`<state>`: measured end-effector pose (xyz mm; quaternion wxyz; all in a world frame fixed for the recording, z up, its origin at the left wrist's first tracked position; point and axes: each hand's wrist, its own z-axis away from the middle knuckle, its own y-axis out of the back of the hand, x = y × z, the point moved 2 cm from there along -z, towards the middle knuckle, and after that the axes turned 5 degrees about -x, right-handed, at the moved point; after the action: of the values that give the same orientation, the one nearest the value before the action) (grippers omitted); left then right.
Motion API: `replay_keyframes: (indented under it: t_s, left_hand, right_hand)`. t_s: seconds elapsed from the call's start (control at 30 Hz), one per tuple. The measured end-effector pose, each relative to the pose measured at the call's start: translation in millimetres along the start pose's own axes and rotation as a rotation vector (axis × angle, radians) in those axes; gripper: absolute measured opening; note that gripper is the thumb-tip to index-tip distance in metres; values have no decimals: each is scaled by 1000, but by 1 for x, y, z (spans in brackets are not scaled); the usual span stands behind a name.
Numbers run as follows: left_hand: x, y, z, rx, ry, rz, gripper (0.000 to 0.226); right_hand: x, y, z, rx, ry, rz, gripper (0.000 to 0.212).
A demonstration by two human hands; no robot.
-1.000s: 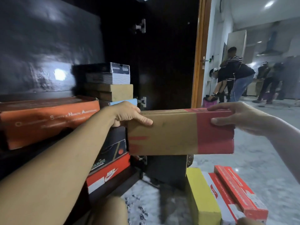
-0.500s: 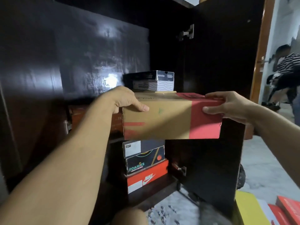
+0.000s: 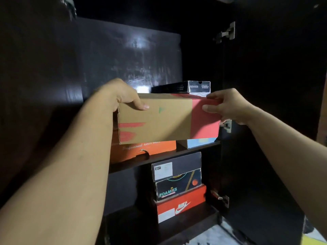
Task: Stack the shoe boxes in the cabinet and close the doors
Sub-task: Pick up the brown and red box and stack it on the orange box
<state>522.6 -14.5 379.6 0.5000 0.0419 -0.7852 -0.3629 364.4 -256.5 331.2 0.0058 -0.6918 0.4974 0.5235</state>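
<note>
— Where's the brown cardboard shoe box with the red end (image 3: 166, 119)?

— At the upper shelf of the dark wooden cabinet (image 3: 164, 157), over an orange safety-shoe box (image 3: 143, 150). The left hand (image 3: 122, 94) grips its left end, the right hand (image 3: 228, 105) its red end.

— Around it?

— A black box (image 3: 182, 86) just behind. Below, a grey box (image 3: 177, 167), a black Foamies box (image 3: 178, 189) and a red Nike box (image 3: 180, 204) stacked.

Dim, shadowy scene; a glare patch shines on the glossy cabinet back panel (image 3: 141, 88), wide-angle edges bend.
</note>
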Motion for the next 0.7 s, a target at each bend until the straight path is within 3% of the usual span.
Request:
replay_keyframes:
  t_s: [0.1, 0.17, 0.4, 0.47, 0.57, 0.7]
  left_hand:
    - [8, 3, 9, -112, 84, 9, 30]
    - [16, 8, 15, -142, 104, -25, 16]
    - [14, 15, 0, -117, 137, -111, 17]
    - [3, 12, -17, -113, 178, -120, 35]
    - [-16, 9, -42, -101, 185, -126, 72]
    - [-42, 6, -67, -23, 160, -73, 68]
  right_hand:
    - [-8, 8, -10, -12, 12, 19, 55]
    - [-9, 12, -15, -24, 28, 3, 52]
    - [-5, -20, -35, -3, 103, -14, 43]
    - [-2, -35, -48, 21, 126, -17, 36]
    - [3, -57, -65, 40, 129, -55, 41]
    - [10, -89, -85, 93, 129, -16, 48]
